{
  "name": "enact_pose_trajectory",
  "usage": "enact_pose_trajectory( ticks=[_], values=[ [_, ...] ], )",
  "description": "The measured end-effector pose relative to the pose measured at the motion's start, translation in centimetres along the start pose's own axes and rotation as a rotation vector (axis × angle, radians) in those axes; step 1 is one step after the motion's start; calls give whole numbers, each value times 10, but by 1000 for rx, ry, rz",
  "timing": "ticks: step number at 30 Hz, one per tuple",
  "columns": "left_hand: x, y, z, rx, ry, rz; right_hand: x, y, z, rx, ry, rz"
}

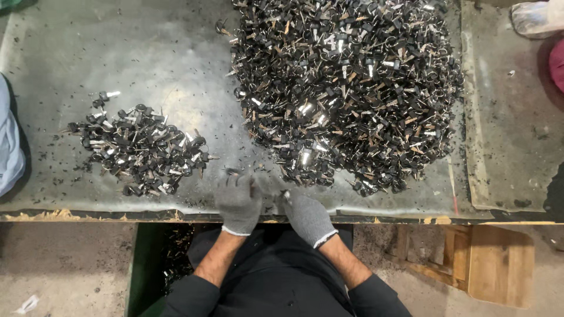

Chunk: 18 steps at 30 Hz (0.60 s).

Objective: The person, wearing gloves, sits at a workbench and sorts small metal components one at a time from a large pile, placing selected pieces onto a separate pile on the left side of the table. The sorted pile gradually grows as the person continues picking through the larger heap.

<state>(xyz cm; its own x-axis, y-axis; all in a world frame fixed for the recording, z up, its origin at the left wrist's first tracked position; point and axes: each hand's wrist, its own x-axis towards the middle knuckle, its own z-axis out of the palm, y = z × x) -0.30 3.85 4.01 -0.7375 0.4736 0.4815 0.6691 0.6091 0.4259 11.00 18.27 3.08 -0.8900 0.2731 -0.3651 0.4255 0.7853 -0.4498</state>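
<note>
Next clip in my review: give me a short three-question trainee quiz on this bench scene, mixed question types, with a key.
1. True or false: the large pile of keys lies nearer the person's right side than the small pile of keys.
2. Multiple choice: what covers the left hand and right hand? A) bare skin B) grey knit gloves C) yellow rubber gloves
3. Fill in: the wooden stool stands on the floor, beside the person's ____ arm.

Key: 1 true. 2 B. 3 right. The hands meet at the front edge of the metal-topped bench; motion blur hides what they grip.
</note>
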Motion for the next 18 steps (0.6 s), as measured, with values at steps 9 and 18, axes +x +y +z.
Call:
enact_pose_trajectory(
  ticks=[9,18],
  values=[
    [38,18,16,-240,-210,325,-5,12,12,-42,39,-53],
    [19,9,30,-1,-600,231,-5,6,5,-23,51,124]
  ],
)
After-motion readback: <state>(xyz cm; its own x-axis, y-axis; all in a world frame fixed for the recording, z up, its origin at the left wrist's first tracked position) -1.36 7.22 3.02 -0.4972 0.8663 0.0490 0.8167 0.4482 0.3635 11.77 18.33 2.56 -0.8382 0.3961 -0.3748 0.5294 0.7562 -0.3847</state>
